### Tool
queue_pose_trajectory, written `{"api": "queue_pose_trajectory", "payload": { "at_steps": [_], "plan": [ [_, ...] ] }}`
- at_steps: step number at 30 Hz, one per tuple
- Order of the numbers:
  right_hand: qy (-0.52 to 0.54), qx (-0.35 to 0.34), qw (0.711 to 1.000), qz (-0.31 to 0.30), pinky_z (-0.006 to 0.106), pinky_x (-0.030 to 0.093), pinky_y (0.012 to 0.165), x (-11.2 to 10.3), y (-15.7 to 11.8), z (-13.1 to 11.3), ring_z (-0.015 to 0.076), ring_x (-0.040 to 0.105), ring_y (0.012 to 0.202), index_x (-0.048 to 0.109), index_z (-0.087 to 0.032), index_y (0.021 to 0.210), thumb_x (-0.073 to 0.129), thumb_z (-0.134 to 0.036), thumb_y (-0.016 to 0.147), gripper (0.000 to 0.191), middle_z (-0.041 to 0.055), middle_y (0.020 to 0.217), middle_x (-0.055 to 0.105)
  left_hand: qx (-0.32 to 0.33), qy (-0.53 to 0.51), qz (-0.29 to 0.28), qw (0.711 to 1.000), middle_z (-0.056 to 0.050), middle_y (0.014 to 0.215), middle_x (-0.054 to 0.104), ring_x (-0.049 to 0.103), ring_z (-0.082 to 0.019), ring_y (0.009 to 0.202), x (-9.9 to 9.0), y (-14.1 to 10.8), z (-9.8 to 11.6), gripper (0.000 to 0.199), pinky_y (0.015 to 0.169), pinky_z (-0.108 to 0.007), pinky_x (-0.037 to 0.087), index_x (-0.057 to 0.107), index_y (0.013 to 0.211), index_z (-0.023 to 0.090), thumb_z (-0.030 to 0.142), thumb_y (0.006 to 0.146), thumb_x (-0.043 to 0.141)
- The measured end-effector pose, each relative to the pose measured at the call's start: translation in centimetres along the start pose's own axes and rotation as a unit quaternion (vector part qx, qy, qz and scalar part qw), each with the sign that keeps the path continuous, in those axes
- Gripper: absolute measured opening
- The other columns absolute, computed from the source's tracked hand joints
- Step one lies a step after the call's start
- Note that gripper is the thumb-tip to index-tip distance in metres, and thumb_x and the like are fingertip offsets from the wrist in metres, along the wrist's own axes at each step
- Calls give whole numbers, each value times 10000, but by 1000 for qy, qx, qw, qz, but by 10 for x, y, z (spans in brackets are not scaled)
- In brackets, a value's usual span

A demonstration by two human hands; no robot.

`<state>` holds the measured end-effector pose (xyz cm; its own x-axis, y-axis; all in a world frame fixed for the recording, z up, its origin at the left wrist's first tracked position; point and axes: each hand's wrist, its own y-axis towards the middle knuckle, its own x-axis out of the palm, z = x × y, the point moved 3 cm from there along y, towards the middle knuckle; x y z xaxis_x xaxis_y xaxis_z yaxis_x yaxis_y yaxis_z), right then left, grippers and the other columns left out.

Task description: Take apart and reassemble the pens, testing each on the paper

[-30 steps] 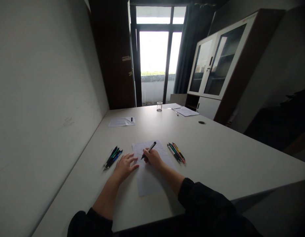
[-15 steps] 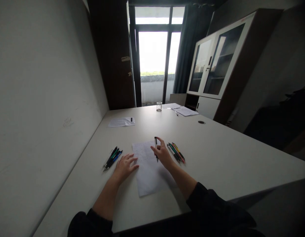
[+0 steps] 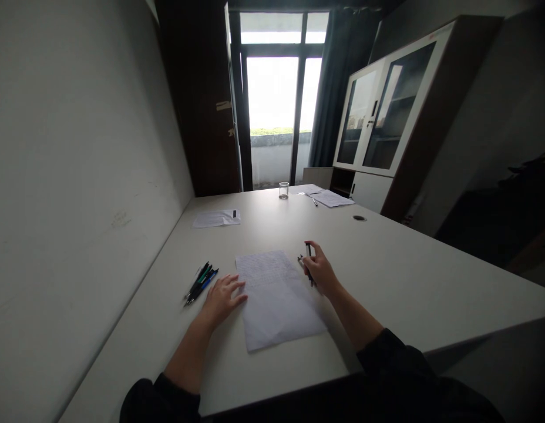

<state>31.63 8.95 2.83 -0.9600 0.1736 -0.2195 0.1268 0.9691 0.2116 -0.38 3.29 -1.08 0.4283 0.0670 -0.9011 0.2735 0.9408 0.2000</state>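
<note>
A sheet of paper [image 3: 283,311] with handwritten lines across its upper part lies on the white table in front of me. My left hand [image 3: 222,298] rests with spread fingers at the sheet's left edge, holding nothing. Beside it on the left is a bunch of pens [image 3: 201,284], dark, green and blue. My right hand [image 3: 322,271] is just right of the sheet, closed on a pen [image 3: 308,249] that stands nearly upright, its top by the forefinger. Behind that hand lie the right-hand pens, mostly hidden; only a dark end shows.
Toward the far end of the table [image 3: 409,282] stands a clear glass [image 3: 283,190]. Papers [image 3: 334,197] and a pen [image 3: 315,202] lie right of it. Another sheet [image 3: 211,219] with a small dark object is at the far left, near the wall. A round cable hole [image 3: 359,218] is at right.
My right hand has moved right with the pen, from above the sheet to over the right-hand pens, uncovering the writing. My left hand has stayed in place.
</note>
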Motion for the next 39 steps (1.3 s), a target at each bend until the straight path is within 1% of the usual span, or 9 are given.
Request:
{"api": "queue_pose_trajectory", "payload": {
  "at_steps": [5,12,18,21,25,28,31,35,39],
  "plan": [
    [-13,-18,998,53,198,382,439,-22,5,3,103,431,390,397,-144,1388,516,-325,729,693,-93,482,495,-3,1,1,1000,-53,1397,525,410,-274,1329,-1,0,2,444,1129,-441,297,636,1230,284,510,851,594],
    [-74,-15,996,56,205,369,452,-48,16,16,109,434,398,484,-142,1325,506,-322,714,637,-91,469,464,-7,1,-1,1000,-51,1398,524,410,-269,1332,-3,-1,3,443,1121,-437,311,635,1229,292,512,847,598],
    [-88,-11,995,55,210,346,455,-60,26,32,113,415,403,498,-143,1334,502,-305,721,634,-83,454,464,-6,5,-6,1000,-47,1400,522,410,-272,1330,-3,-1,3,449,1121,-434,310,628,1238,289,519,855,584],
    [-150,6,987,53,211,328,452,-63,27,36,109,410,391,521,-144,1323,498,-289,726,615,-76,447,476,-5,4,-5,1000,-52,1400,521,408,-273,1331,-3,-1,4,454,1124,-436,302,630,1238,285,524,854,582],
    [-237,-6,969,66,224,367,511,-65,27,39,122,496,444,524,-185,1343,490,-281,756,597,-56,487,534,-4,6,-5,1000,-51,1402,519,408,-274,1331,-2,0,2,455,1131,-435,290,629,1240,288,524,854,581],
    [-306,-19,950,62,232,371,548,-64,30,44,130,535,499,526,-218,1354,509,-284,771,587,-37,565,589,-1,8,-5,1000,-52,1403,518,406,-276,1332,-2,0,1,462,1130,-437,292,624,1247,285,525,854,581],
    [-361,-34,931,40,235,366,576,-61,33,51,147,568,587,552,-229,1334,539,-287,778,560,-7,663,630,5,8,1,1000,-55,1396,523,412,-274,1328,-3,-1,3,451,1120,-433,307,627,1242,282,519,862,572],
    [-372,-36,928,3,234,362,586,-58,35,59,157,581,619,553,-231,1329,549,-297,802,530,6,699,652,14,-2,25,1000,-60,1348,558,492,-264,1241,-8,0,7,390,1088,-428,347,647,1208,273,474,890,543],
    [-373,-38,927,-23,233,371,604,-56,35,59,158,593,641,583,-227,1287,560,-317,810,486,9,718,668,13,8,81,997,-61,1193,631,551,-244,1109,-17,1,6,291,1031,-406,390,689,1108,251,376,910,515]
  ]
}}
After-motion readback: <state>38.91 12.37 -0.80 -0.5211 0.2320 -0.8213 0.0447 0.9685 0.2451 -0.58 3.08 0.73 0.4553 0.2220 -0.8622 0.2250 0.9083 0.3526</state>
